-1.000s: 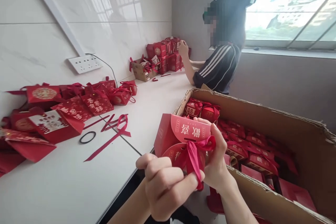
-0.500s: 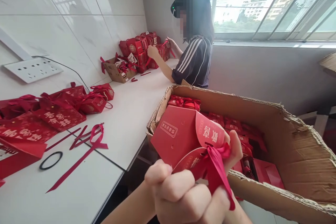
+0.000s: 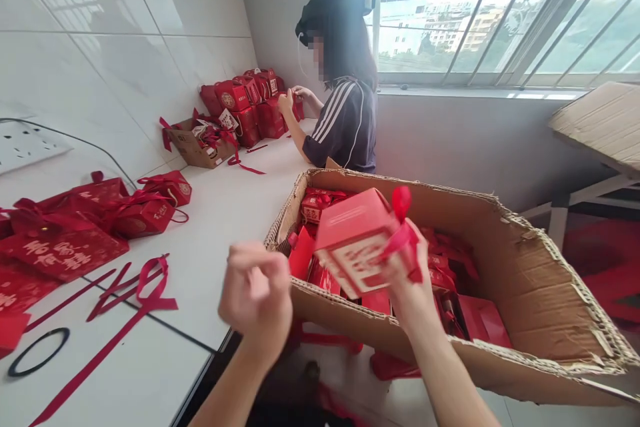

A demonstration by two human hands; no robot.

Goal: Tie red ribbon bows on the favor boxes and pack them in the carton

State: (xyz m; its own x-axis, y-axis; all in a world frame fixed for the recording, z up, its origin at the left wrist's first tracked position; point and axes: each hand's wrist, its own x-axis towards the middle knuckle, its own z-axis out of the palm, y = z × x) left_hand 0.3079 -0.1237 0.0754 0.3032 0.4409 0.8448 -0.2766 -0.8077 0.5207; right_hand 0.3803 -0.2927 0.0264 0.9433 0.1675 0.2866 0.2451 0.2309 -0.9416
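My right hand [image 3: 410, 280] grips a red gift box [image 3: 355, 220] by its ribbon side, over the near edge of the big carton. The gift box is tilted and a little blurred; its ribbon [image 3: 405, 240] is bunched at my fingers, and a pale printed panel faces me. Left of the carton, my left hand [image 3: 256, 297] is raised above the table edge, fingers curled into a loose fist with nothing visible in it. Inside the open cardboard carton [image 3: 550, 300] lie several more red boxes [image 3: 487, 320].
Red gift bags [image 3: 70, 243], loose ribbon strips [image 3: 145, 300] and a black ring [image 3: 39, 352] lie on the white table [image 3: 240, 197]. Farther back, a person [image 3: 345, 113] handles red boxes beside a stack [image 3: 247, 123] and a small carton [image 3: 197, 147].
My left hand has let go of the gift box and moved left. The right hand has turned the box and carried it farther over the carton. The view has shifted right.
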